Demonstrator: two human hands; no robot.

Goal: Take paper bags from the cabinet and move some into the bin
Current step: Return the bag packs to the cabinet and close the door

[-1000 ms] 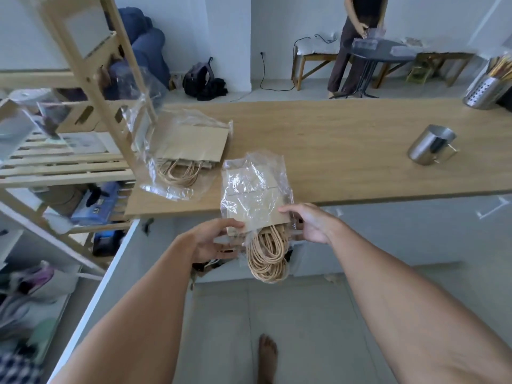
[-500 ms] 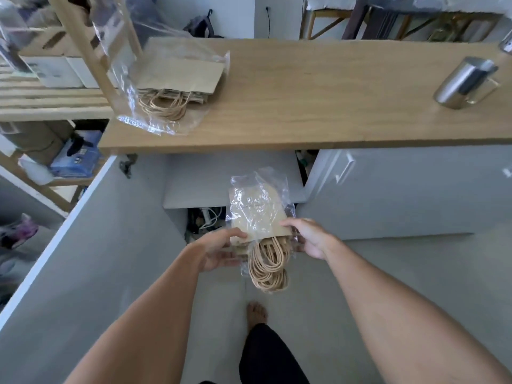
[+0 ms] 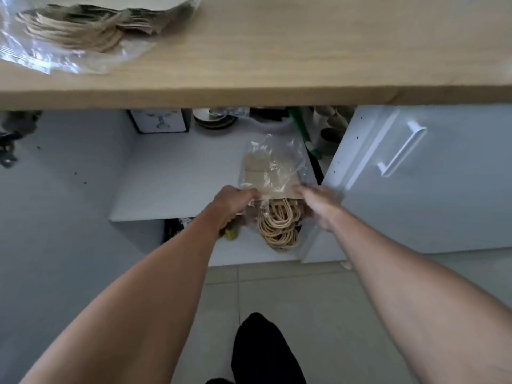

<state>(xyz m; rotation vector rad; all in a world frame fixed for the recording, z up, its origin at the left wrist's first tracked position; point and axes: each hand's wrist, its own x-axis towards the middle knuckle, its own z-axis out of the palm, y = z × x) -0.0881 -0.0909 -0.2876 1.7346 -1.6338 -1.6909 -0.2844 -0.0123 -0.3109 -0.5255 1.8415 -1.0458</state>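
Below the wooden countertop, at the mouth of the open white cabinet, one pack of paper bags is held in the air over the cabinet's upper shelf, near its right front corner. Contents: flat, folded brown bags, stacked and sleeved in clear crinkled plastic; a bunch of twisted cord handles hangs out of the near end. Handling is judged as follows: light; fairly stiff across the folded stack though bendable; the plastic sleeve slippery and loose, so that a pinch on film alone would likely slide; the cord handles limp and apt to snag on the shelf edge. The best hold is judged to be on the paper edges through the film, at the two near corners, as is done now. The left hand is closed on the near left corner, and the right hand is closed on the near right corner; fingertips are blurred, so the exact pinch cannot be told. Orientation: the long axis runs away from the person into the cabinet, the handle end toward the person and drooping, the closed bottom end pointing inward and tilted slightly up. A second, larger pack of bags in plastic lies on the countertop at upper left. No bin is seen.
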